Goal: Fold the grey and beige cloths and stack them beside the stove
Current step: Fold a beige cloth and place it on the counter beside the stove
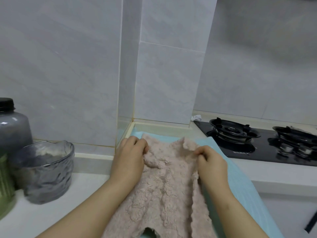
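A fluffy beige cloth (164,191) lies rumpled along the counter on a light blue mat (240,182), left of the black stove (267,143). My left hand (130,155) grips the cloth's far left corner, fingers curled into the pile. My right hand (211,162) pinches the far right edge, where a small flap stands up. The cloth's near end runs out of view at the bottom. No grey cloth is in view.
A grey ribbed glass bowl (46,170) stands at the left, with a dark-capped jar (12,124) behind it and a green ribbed container (6,186) beside it. A tiled wall column (164,83) rises just behind the mat. A crumpled white scrap (196,117) lies behind the stove.
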{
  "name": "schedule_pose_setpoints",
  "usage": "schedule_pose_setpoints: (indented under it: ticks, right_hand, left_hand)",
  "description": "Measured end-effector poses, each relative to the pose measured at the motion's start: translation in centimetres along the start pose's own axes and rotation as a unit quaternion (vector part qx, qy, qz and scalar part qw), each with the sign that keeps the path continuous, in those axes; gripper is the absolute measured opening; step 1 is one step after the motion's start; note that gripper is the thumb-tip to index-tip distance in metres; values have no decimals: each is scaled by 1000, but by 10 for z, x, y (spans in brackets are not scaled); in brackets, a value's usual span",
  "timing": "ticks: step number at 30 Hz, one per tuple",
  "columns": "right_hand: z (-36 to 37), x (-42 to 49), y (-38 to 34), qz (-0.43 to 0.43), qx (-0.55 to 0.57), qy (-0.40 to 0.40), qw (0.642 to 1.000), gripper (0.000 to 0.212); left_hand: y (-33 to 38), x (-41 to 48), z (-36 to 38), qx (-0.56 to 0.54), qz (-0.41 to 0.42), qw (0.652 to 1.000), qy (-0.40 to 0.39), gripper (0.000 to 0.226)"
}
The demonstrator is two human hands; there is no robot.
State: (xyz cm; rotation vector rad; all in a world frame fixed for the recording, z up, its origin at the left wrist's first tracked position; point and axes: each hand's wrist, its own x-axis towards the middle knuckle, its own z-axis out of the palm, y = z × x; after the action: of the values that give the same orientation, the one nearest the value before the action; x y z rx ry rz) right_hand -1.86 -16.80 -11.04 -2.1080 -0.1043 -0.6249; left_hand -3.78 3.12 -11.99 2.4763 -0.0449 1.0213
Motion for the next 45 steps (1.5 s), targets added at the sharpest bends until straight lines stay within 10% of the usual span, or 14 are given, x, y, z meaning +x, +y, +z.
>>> schedule_pose_setpoints:
  ticks: [11,19,30,35,42,45]
  right_hand:
    - [-4,4,16,119,-286,-209,927,40]
    - [-21,10,24,113,-134,-14,984,50]
    - [-35,-22,15,147,-178,-168,959,37]
    - [-61,-55,7,115,-198,-239,944,20]
    - [-106,-85,11,131,-157,-194,959,15]
    - [-110,-98,3,135,-140,-230,954,22]
  left_hand:
    - [-7,-11,16,154,17,918,-364,40]
    - [-8,-12,18,162,40,923,-347,41]
    - [-2,-22,4,84,77,971,-210,34]
    - [8,-42,-19,95,79,917,-378,50]
    - [16,-75,-70,-27,87,923,-374,36]
    - [19,-93,-84,43,106,876,-469,73]
